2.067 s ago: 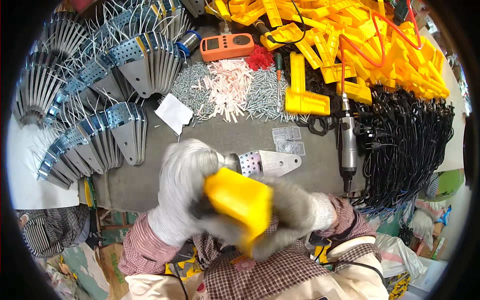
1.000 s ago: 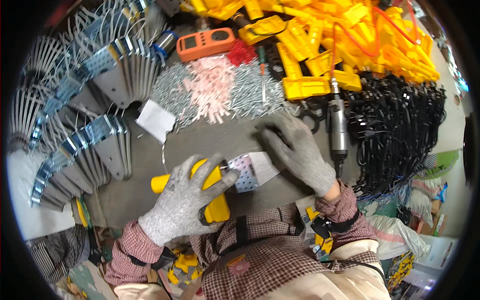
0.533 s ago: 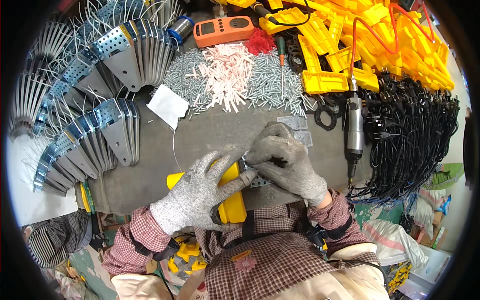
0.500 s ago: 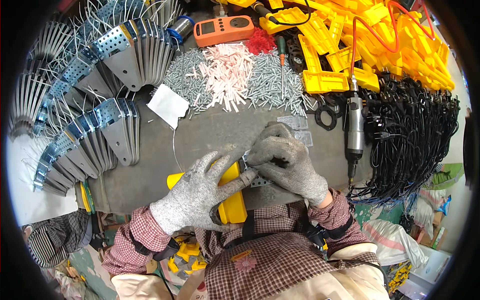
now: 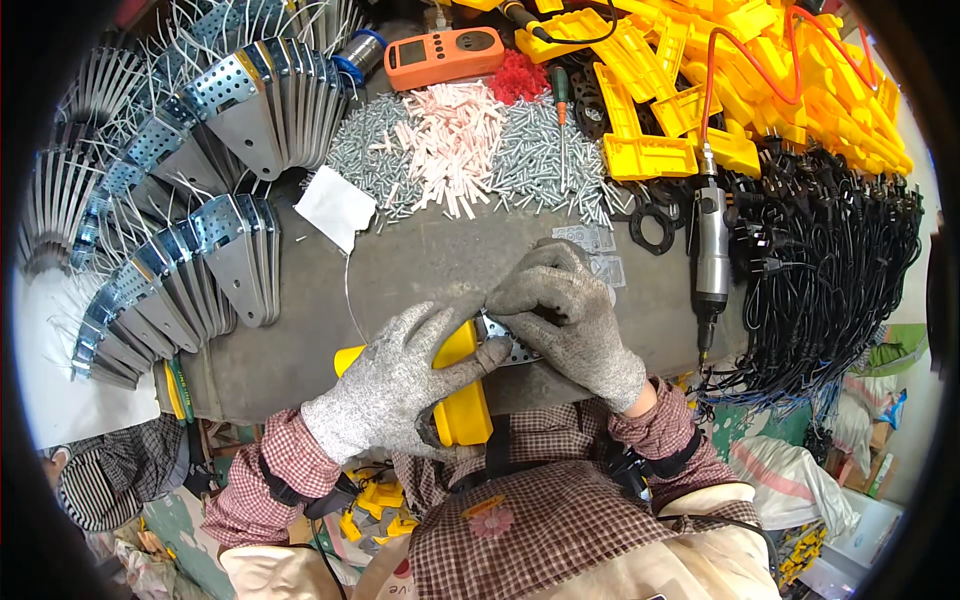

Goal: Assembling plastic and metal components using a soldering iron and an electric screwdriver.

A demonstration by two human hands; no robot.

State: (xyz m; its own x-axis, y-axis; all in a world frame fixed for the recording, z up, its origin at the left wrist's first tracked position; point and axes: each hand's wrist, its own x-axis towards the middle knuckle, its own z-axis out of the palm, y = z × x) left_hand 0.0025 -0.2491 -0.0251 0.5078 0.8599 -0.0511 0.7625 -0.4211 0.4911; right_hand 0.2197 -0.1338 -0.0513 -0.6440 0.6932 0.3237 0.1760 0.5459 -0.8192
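Since the frame about one second back, the right hand in a grey knitted glove (image 5: 565,320) has moved in over the perforated silver metal plate (image 5: 522,350), its spread fingers now gathered. Plate now mostly covered by this hand; only a small dotted patch shows.

Right grip: narrow, thumb and finger bent together at the plate's upper left; whatever may lie between the tips is hidden. Left hand in a pale grey knitted glove (image 5: 375,385): grip holding the yellow plastic housing (image 5: 465,415), fingers spread across it, thumb tip by the plate's left side. Housing and plate are at the middle of the near edge of the grey desk (image 5: 300,360); one yellow end emerges left of the hand.

Toward the far edge, at centre: pale pink short tubes (image 5: 452,140) heaped between silver screws (image 5: 370,150), with an orange box-shaped meter (image 5: 443,60) behind. Green-handled slim screwdriver (image 5: 561,120) lies on the screws' right part.

Far right corner: heap of yellow plastic parts (image 5: 790,90). Right side: black cables with plugs (image 5: 820,270), with a silver cylindrical power driver (image 5: 711,250) just left of them, joined to a red hose (image 5: 710,80). Left side: fanned rows of tapered grey metal plates with white wires (image 5: 245,260).
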